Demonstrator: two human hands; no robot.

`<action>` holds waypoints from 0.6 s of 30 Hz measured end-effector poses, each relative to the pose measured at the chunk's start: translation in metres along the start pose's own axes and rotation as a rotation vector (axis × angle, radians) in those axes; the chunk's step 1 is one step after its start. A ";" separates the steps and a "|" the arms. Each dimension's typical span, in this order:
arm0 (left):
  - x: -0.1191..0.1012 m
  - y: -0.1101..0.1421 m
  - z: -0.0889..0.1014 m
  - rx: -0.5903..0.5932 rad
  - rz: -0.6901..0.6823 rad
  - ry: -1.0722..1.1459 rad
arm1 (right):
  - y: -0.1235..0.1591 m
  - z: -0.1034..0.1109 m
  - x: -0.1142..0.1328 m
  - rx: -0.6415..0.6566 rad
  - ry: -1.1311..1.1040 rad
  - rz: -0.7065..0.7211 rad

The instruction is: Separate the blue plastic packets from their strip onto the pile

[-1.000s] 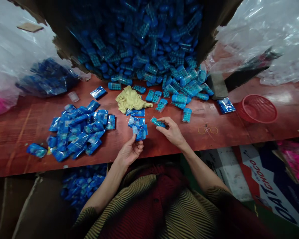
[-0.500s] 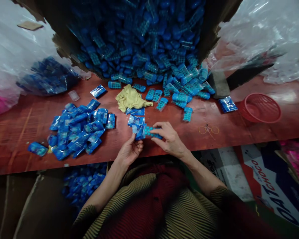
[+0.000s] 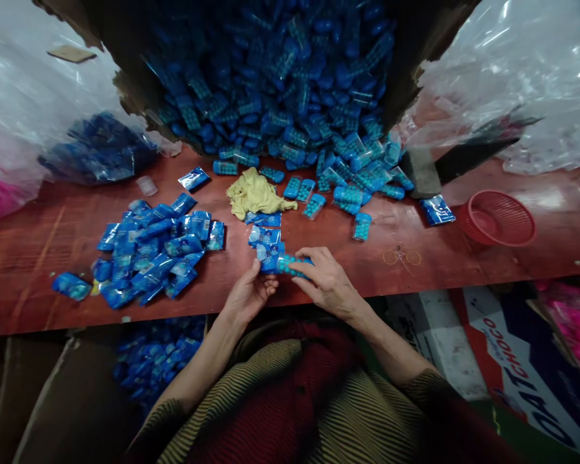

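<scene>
My left hand (image 3: 249,295) pinches a blue plastic sleeve (image 3: 269,260) at the near edge of the red table (image 3: 38,258). My right hand (image 3: 326,280) grips a small clear case of blue candies (image 3: 290,263) and holds its end against the mouth of that sleeve. More empty blue sleeves (image 3: 264,236) lie just behind my hands. A heap of filled blue packets (image 3: 149,251) lies to the left. Loose candy cases (image 3: 348,183) spill from a big torn cardboard box (image 3: 280,71) at the back.
A yellow cloth (image 3: 254,193) lies mid-table. A red mesh basket (image 3: 497,218) and rubber bands (image 3: 402,257) sit to the right. Clear plastic bags (image 3: 512,71) flank the box. Below the table are a box of blue packets (image 3: 159,361) and a printed carton (image 3: 526,374).
My right hand brought the candy case leftward from the table to the sleeve held in my left hand. The case now meets the sleeve's opening.
</scene>
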State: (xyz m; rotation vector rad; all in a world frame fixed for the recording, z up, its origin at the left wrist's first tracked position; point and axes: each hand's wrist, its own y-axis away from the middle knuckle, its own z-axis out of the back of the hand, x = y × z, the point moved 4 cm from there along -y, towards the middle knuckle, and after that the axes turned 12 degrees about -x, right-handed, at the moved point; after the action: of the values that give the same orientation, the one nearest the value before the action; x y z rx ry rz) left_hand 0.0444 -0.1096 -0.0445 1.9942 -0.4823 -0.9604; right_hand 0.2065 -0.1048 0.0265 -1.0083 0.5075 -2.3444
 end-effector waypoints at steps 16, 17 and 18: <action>-0.006 0.006 -0.006 0.088 -0.216 -0.047 | 0.007 -0.022 -0.006 -0.037 -0.121 -0.074; -0.005 0.006 -0.008 0.089 -0.203 -0.021 | 0.009 -0.027 -0.005 -0.054 -0.100 -0.078; -0.003 0.005 -0.009 0.091 -0.182 0.004 | 0.010 -0.032 -0.004 -0.065 -0.071 -0.079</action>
State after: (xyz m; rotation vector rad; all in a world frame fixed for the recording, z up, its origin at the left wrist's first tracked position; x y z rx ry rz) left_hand 0.0491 -0.1060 -0.0359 2.1498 -0.3515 -1.0624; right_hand 0.1877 -0.1061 -0.0017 -1.1568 0.5280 -2.3643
